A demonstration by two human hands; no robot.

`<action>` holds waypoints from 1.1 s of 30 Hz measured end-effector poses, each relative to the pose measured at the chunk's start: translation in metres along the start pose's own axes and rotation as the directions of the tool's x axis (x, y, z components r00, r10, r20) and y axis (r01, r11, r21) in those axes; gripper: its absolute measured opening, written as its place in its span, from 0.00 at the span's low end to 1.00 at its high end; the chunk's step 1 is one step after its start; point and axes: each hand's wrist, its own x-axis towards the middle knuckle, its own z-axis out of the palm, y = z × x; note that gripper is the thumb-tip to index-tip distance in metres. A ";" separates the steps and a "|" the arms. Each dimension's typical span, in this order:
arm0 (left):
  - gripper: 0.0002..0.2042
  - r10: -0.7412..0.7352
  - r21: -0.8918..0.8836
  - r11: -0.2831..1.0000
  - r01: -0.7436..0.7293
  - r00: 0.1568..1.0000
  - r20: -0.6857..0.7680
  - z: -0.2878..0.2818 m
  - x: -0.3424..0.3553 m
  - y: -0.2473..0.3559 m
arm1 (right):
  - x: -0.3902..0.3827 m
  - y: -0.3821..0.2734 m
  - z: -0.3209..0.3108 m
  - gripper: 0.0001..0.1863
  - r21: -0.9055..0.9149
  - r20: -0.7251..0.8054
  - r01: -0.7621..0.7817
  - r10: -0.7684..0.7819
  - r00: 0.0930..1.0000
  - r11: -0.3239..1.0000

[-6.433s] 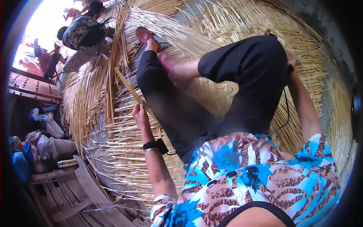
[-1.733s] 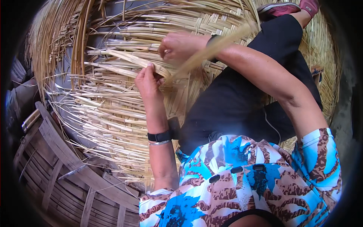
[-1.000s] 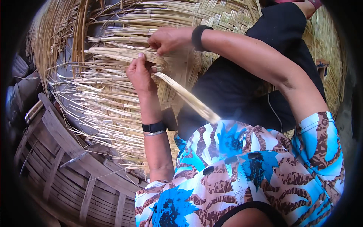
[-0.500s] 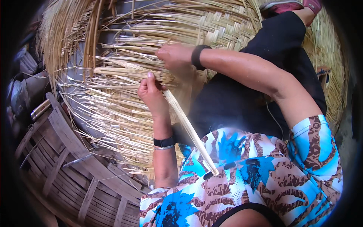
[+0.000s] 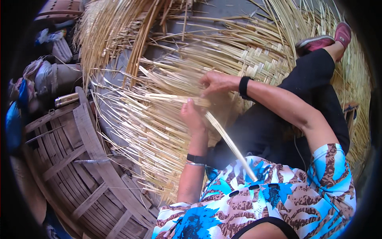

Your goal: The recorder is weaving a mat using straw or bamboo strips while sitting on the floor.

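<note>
A partly woven bamboo mat [image 5: 234, 63] spreads before me, with long loose strips fanning out from its left side. My left hand [image 5: 193, 116] is closed, thumb up, around a flat bundle of pale bamboo strips [image 5: 229, 140]. One end of that bundle slants down to my shirt front; the other points left over the mat. Just above and right of it, my right hand [image 5: 218, 82] has its fingers curled in a pinch on a bamboo strip among the mat's loose ends. Blur softens the strips around those fingertips.
Lower left lies a wooden slatted frame [image 5: 93, 139] with a thin blade-like piece [image 5: 91, 161] on it. A metal cylinder [image 5: 67, 99] rests by its upper end. More strips [image 5: 115, 36] hang at upper left. My crossed legs [image 5: 274, 119] sit over the mat at right.
The view has shifted, so the mat, frame and both hands appear farther right and lower. My hands keep about the same spacing, and the left still grips the strip bundle.
</note>
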 end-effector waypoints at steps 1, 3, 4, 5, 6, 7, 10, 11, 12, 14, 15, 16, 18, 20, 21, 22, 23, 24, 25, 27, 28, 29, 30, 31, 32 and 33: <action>0.06 -0.012 -0.035 0.999 0.012 1.000 0.008 -0.001 -0.001 -0.001 | -0.001 0.003 0.002 0.18 0.065 0.036 0.015 -0.017 0.999 0.998; 0.06 -0.032 -0.067 0.997 0.030 0.999 -0.018 -0.002 0.003 -0.002 | -0.001 0.003 -0.002 0.17 0.153 0.134 0.034 -0.055 0.990 0.988; 0.07 -0.065 -0.092 0.994 0.061 0.997 -0.043 -0.003 0.005 -0.003 | -0.004 0.001 -0.002 0.17 0.143 0.140 0.048 -0.068 0.988 0.989; 0.05 -0.047 -0.104 0.994 0.040 0.997 -0.066 -0.005 0.010 -0.006 | -0.010 -0.002 0.001 0.16 0.282 0.138 0.024 -0.065 0.988 0.959; 0.05 -0.035 -0.115 0.993 0.028 0.997 -0.062 -0.005 0.016 -0.008 | -0.016 -0.003 0.000 0.16 0.411 0.132 -0.003 -0.056 0.990 0.912; 0.05 -0.061 -0.081 0.995 0.056 0.996 -0.062 -0.006 0.022 -0.011 | -0.017 -0.005 -0.002 0.14 0.416 0.096 0.034 -0.081 0.992 0.909; 0.05 -0.056 0.003 0.998 0.057 0.996 -0.071 -0.003 0.030 -0.017 | -0.013 -0.015 -0.011 0.16 0.361 0.028 0.069 -0.085 0.996 0.930; 0.06 -0.019 0.049 0.999 0.023 0.997 -0.070 -0.001 0.032 -0.019 | -0.015 -0.018 -0.014 0.15 0.281 0.098 -0.029 0.002 0.995 0.959; 0.06 0.017 0.096 0.995 -0.010 0.998 -0.068 -0.001 0.035 -0.022 | -0.017 -0.021 -0.016 0.15 0.272 0.098 -0.024 -0.003 0.995 0.962; 0.06 0.020 0.031 0.999 -0.019 0.999 -0.043 -0.002 0.041 -0.028 | -0.021 -0.025 -0.021 0.12 0.254 0.239 -0.089 0.027 0.971 0.963; 0.07 0.014 -0.031 0.999 -0.014 1.000 -0.007 0.002 0.043 -0.034 | -0.026 -0.017 -0.026 0.15 0.176 0.143 0.206 -0.232 0.962 0.963; 0.07 0.022 -0.034 0.999 -0.022 1.000 -0.011 -0.008 0.053 -0.039 | -0.026 -0.018 -0.024 0.15 0.173 0.147 0.213 -0.239 0.960 0.962; 0.07 0.078 0.140 0.986 -0.095 0.989 0.122 -0.017 0.070 -0.042 | -0.028 -0.020 -0.022 0.18 0.006 0.049 0.242 -0.242 0.969 0.970; 0.06 0.133 0.387 0.900 -0.199 0.972 0.191 -0.010 0.077 -0.044 | -0.028 -0.023 -0.026 0.20 0.051 0.115 0.233 -0.237 0.965 0.971; 0.05 0.167 0.605 0.738 -0.297 0.950 0.263 -0.009 0.079 -0.043 | -0.030 -0.028 -0.023 0.21 0.094 0.107 0.164 -0.174 0.979 0.982; 0.05 0.171 0.606 0.737 -0.301 0.949 0.263 -0.007 0.080 -0.044 | -0.031 -0.032 -0.022 0.22 0.139 0.104 0.097 -0.112 0.988 0.986; 0.06 0.056 0.461 0.867 -0.192 0.954 0.294 -0.004 0.080 -0.044 | -0.027 -0.032 -0.023 0.24 0.061 0.153 0.094 -0.102 0.983 0.994; 0.08 -0.050 0.300 0.952 -0.061 0.937 0.347 0.000 0.081 -0.043 | -0.028 -0.033 -0.024 0.24 0.056 0.152 0.099 -0.107 0.983 0.993; 0.08 -0.041 0.298 0.952 -0.069 0.937 0.347 0.000 0.080 -0.040 | -0.030 -0.034 -0.023 0.24 0.082 0.129 0.100 -0.110 0.986 0.992; 0.12 -0.079 0.321 0.941 -0.103 0.859 0.505 -0.001 0.076 -0.029 | -0.036 -0.049 -0.018 0.24 0.304 0.082 0.020 -0.048 0.995 0.952; 0.12 -0.080 0.315 0.944 -0.101 0.853 0.515 0.007 0.070 -0.016 | -0.040 -0.045 -0.020 0.24 0.298 0.075 0.015 -0.039 0.996 0.954; 0.14 -0.178 0.446 0.886 -0.123 0.800 0.573 0.011 0.066 0.001 | -0.041 -0.037 -0.021 0.27 0.301 0.027 0.048 -0.059 0.998 0.953; 0.15 -0.272 0.566 0.808 -0.163 0.749 0.604 0.013 0.061 0.020 | -0.039 -0.031 -0.019 0.31 0.302 -0.014 0.092 -0.092 0.996 0.949; 0.15 -0.261 0.562 0.810 -0.170 0.753 0.604 0.015 0.058 0.031 | -0.034 -0.025 -0.011 0.30 0.355 -0.083 0.135 -0.112 0.990 0.925; 0.15 -0.299 0.585 0.797 -0.150 0.745 0.597 0.017 0.057 0.039 | -0.032 -0.016 -0.009 0.30 0.349 -0.079 0.141 -0.120 0.990 0.927; 0.16 -0.335 0.609 0.783 -0.127 0.738 0.586 0.017 0.057 0.044 | -0.030 -0.018 -0.009 0.28 0.476 -0.077 0.118 -0.092 0.993 0.871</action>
